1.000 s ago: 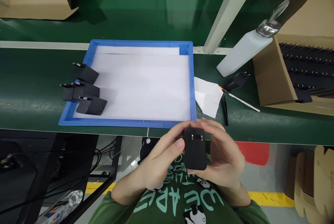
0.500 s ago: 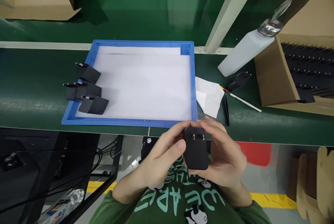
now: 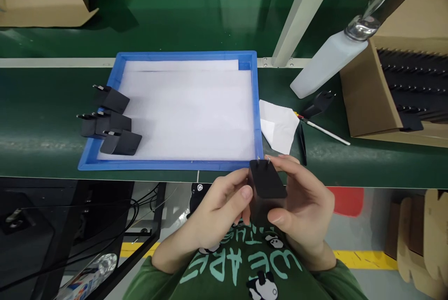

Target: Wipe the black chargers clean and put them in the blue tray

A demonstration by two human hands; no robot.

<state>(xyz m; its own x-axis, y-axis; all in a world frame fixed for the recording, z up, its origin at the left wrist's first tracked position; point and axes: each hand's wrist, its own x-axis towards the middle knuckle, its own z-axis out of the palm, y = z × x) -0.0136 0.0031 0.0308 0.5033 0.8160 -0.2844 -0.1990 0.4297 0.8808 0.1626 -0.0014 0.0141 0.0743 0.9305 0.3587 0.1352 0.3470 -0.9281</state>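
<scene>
A black plug adapter [image 3: 268, 188] with two metal prongs is held between both hands below the tray's front edge. My left hand [image 3: 222, 209] grips its left side, thumb and fingertips against it. On the other side my right hand [image 3: 306, 204] grips it, thumb on the lower face and fingers near the prongs. Several similar black adapters [image 3: 122, 142] lie at the left edge of a blue tray [image 3: 175, 165] lined with white sheets [image 3: 189, 113]. One more black adapter [image 3: 318, 104] rests right of the tray.
A white bottle [image 3: 329, 64] leans beside an open carton [image 3: 367, 99] filled with black adapters. White cloth [image 3: 280, 125], a thin white stick [image 3: 327, 133] and black tweezers [image 3: 302, 143] lie by the tray. A pale post [image 3: 301, 15] rises behind.
The adapter in my hands has been tilted so its prongs point away toward the tray and another face shows. My right thumb has moved onto it. The view has shifted slightly.
</scene>
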